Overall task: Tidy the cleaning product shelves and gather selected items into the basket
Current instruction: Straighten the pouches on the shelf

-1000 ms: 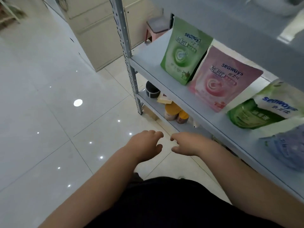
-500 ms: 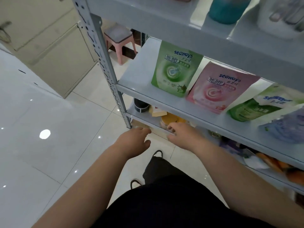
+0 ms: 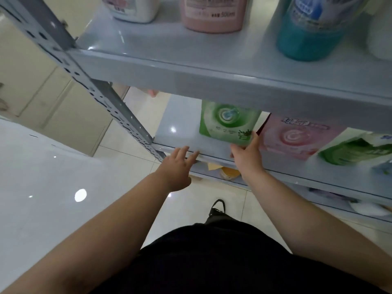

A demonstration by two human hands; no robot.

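A green refill pouch stands on the grey middle shelf, its top hidden by the shelf above. My right hand grips the pouch's lower right corner, thumb up along its edge. My left hand is open, its straight fingers reaching to the middle shelf's front lip, left of the pouch. A pink refill pouch leans just right of the green one. No basket is in view.
On the upper shelf stand a white bottle, a pink bottle and a teal bottle. More green pouches lie at the right. A perforated upright runs at the left. Orange items sit on the lower shelf.
Both hands rose from in front of the lower shelf to the middle shelf. The right hand took hold of the green pouch. The view lifted towards the upper shelf.
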